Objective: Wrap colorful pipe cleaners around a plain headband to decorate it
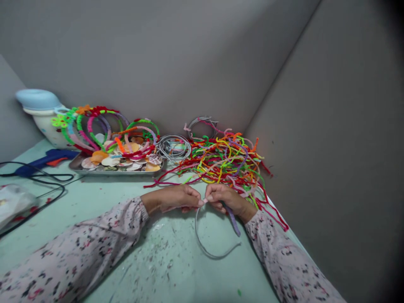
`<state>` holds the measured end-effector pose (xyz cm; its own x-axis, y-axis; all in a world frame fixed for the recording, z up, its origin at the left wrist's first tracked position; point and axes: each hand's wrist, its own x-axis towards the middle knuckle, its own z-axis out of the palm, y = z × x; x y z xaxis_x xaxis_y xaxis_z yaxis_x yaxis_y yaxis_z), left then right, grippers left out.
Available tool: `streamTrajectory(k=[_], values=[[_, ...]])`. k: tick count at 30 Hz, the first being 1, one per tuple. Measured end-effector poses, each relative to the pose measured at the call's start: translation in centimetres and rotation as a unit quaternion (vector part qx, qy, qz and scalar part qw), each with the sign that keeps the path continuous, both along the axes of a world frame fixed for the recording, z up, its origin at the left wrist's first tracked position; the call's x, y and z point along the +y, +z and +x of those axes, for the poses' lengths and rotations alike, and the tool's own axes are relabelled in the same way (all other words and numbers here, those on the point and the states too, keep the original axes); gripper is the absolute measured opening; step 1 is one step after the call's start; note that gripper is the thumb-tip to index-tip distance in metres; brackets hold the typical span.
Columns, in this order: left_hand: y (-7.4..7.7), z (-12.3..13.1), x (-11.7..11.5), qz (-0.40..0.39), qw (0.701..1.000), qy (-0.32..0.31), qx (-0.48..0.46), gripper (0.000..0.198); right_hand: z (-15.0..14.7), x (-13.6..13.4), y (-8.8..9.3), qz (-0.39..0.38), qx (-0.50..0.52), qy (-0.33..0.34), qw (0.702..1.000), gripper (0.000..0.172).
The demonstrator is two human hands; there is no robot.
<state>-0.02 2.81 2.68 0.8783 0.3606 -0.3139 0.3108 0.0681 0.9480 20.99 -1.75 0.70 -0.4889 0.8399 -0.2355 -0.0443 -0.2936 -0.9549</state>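
A thin grey headband (205, 249) hangs in a curve below my two hands, its lower end free. Purple fuzzy wrapping (232, 221) covers its other side, beneath my right wrist. My left hand (181, 198) pinches a small pale pink piece (205, 200) at the band, thumb and fingers pressed together. Close beside it, my right hand (225, 198) has its fingers closed on the band at the same pink piece. The fingertips of both hands nearly touch.
A metal tray (116, 173) holds shells and colourful wrapped headbands. Right of it lie coiled grey bands (174, 147) and a heap of pipe cleaners (227, 155). At left are a blue glue gun (41, 163), a black cable (59, 185), a white container (47, 122) and a plastic bag (14, 202).
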Motion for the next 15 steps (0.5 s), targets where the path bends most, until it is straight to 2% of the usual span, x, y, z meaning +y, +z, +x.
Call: streamTrajectory(k=[11, 15], values=[[0.20, 0.17, -0.45, 0.033, 0.999, -0.002, -0.013, 0.023, 0.08, -0.02, -0.19, -0.002, -0.027, 0.001, 1.000, 0.009], [0.12, 0.32, -0.53, 0.062, 0.998, 0.027, 0.013, 0.019, 0.05, 0.01, -0.15, 0.005, -0.038, -0.004, 0.999, 0.008]])
